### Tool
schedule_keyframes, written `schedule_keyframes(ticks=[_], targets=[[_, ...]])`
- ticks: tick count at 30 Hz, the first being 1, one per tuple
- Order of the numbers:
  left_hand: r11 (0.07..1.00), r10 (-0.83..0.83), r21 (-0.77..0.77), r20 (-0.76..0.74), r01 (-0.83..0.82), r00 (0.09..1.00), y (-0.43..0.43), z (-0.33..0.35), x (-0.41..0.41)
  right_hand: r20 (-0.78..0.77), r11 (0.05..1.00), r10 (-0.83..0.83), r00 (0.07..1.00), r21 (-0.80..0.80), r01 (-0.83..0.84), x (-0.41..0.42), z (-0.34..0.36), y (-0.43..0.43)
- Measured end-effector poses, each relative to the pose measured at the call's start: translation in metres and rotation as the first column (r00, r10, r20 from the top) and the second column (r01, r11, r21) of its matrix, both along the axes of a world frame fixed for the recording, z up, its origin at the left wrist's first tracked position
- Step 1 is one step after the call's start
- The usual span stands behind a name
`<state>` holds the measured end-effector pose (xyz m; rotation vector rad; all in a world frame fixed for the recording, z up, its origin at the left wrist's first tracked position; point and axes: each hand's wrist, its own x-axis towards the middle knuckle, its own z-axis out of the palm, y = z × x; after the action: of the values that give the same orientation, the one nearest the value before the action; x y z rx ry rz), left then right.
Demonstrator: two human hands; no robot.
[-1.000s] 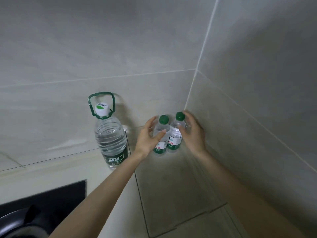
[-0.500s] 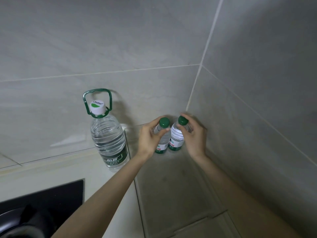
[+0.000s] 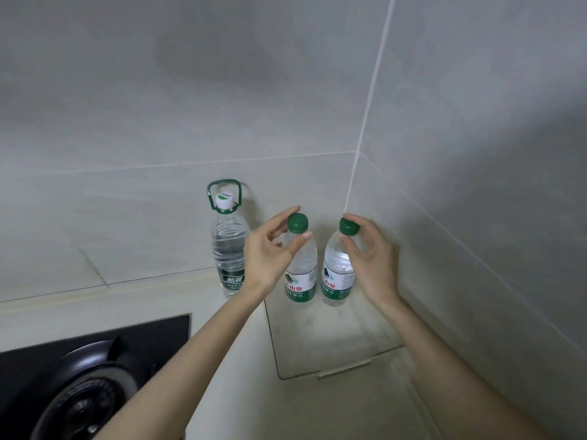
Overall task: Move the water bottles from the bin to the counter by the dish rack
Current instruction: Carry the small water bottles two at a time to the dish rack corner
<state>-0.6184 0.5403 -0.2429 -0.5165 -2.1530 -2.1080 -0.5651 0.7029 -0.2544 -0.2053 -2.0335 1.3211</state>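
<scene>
Pinching under caps, pickup step: left hand (image 3: 270, 254) holds neck of left small bottle (image 3: 301, 277), right hand (image 3: 370, 258) neck of right small bottle (image 3: 337, 274), both upright at far corner of clear bin (image 3: 273, 344). Next: lift over bin wall, carry to dish rack, unseen. Big handled bottle (image 3: 229, 249) just beyond bin's left edge.

Upright in the wall corner (image 3: 355, 173), over the counter (image 3: 222, 360), the left small bottle (image 3: 301, 274) is at nine o'clock of the right small bottle (image 3: 338, 274), near but apart. The large bottle (image 3: 229, 249) stands at nine o'clock of the pair, by the back wall. The hob (image 3: 79, 376) lies at seven o'clock. The left hand (image 3: 270, 252) pinches the left one's neck from nine o'clock, the right hand (image 3: 371, 258) the other's from three
</scene>
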Motion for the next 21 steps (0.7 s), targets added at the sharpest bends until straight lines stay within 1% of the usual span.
schedule_keyframes(ticks=[2, 4, 7, 10, 16, 21], targets=[[0.999, 0.025, 0.029, -0.037, -0.024, 0.999, -0.012, 0.022, 0.021, -0.036, 0.999, 0.030, 0.999, -0.011, -0.031, 0.019, 0.024, -0.009], [0.998, 0.047, 0.037, -0.063, -0.045, 0.997, -0.021, 0.040, 0.035, -0.078, 0.994, 0.086, 0.993, -0.059, -0.091, 0.031, 0.043, -0.014], [0.995, 0.090, 0.049, -0.127, -0.084, 0.988, -0.041, 0.071, 0.071, -0.152, 0.981, 0.176, 0.973, -0.060, -0.187, 0.063, 0.076, -0.032], [0.992, 0.124, 0.057, -0.172, -0.116, 0.977, -0.060, 0.093, 0.108, -0.192, 0.962, 0.251, 0.949, -0.056, -0.266, 0.093, 0.100, -0.048], [0.965, 0.256, 0.095, -0.180, -0.243, 0.950, -0.103, 0.116, 0.203, -0.200, 0.909, 0.395, 0.897, -0.054, -0.413, 0.165, 0.131, -0.089], [0.940, 0.341, 0.069, -0.144, -0.334, 0.929, -0.145, 0.122, 0.276, -0.176, 0.856, 0.507, 0.844, -0.014, -0.517, 0.216, 0.141, -0.124]])
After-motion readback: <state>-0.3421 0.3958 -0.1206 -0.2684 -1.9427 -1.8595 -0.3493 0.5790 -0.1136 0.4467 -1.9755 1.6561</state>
